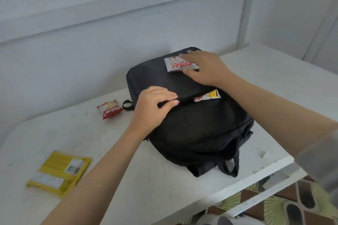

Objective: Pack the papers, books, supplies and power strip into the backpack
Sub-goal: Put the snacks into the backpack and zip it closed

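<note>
A black backpack (192,124) lies flat on the white table (118,151). My left hand (153,107) pinches the edge of its front pocket opening and holds the flap. A yellow and red packet (207,95) sticks out of that pocket slit. My right hand (204,67) rests on a white and red packet (173,64) that lies on the far end of the backpack, fingers over its right side.
A small red snack packet (109,109) lies on the table left of the backpack. A yellow packet (58,172) with white labels sits near the front left. The table's front edge (256,177) runs diagonally at right, with patterned floor below.
</note>
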Available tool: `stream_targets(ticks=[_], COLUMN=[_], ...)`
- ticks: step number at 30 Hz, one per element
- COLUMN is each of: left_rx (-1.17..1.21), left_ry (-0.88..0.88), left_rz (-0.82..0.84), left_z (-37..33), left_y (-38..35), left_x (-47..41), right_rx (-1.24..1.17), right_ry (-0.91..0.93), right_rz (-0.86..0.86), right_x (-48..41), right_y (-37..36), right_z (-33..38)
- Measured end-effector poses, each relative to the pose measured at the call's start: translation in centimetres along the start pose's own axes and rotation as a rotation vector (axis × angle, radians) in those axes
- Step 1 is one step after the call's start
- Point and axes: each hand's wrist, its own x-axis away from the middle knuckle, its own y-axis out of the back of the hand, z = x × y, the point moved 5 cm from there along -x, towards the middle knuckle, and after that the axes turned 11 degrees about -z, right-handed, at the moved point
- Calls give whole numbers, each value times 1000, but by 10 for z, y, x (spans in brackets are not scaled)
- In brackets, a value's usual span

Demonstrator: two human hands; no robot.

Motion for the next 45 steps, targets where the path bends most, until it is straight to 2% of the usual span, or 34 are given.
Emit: stream_targets(ticks=[2, 3, 5, 8, 10, 13, 16, 21, 23, 27, 30, 35, 37, 40, 41, 45], left_rx=[7, 9, 8, -13, -29, -107, -180, -77, -96, -165, -231, -274, -286, -304, -310, -333], left_ry=[29, 41, 59, 65, 78, 48, 19, 98, 78, -57, -156, -322, -365, -396, -404, -433], left_rz=[1, -1, -7, -20, -15, 49, 115, -101, -194, -334, -381, -453, -477, -494, -497, -495], left_z=[2, 3, 3, 1, 0, -4, -11, -10, -12, -23, -28, -35, -36, -37, -37, -34], left_y=[0, 0, -2, -3, -3, -8, -15, -7, -1, 11, 15, 22, 25, 26, 26, 28], left_x=[4, 5, 5, 3, -2, -12, -22, -52, -65, -82, -87, -87, -87, -87, -87, -88], right_rx=[48, 42, 12, -37, -195, -559, -736, -958, -874, -499, -251, -28, 62, -37, -102, -190], right_ry=[-1, -29, -92, -83, -134, -320, -387, -306, -206, 68, 195, 181, 127, -27, -44, 34], right_rz=[127, 138, 78, -28, -119, -246, -354, -560, -596, -597, -579, -427, -277, -5, 35, -214], right_x=[-7, -10, -14, -13, -6, 13, 36, 86, 105, 120, 112, 71, 51, 36, 36, 52], right_y=[-11, -14, -11, -2, 5, 17, 31, 53, 54, 44, 36, 18, 2, -26, -30, -19], right_z=[1, 0, -5, -9, -14, -21, -21, -12, -5, 8, 17, 33, 37, 33, 34, 39])
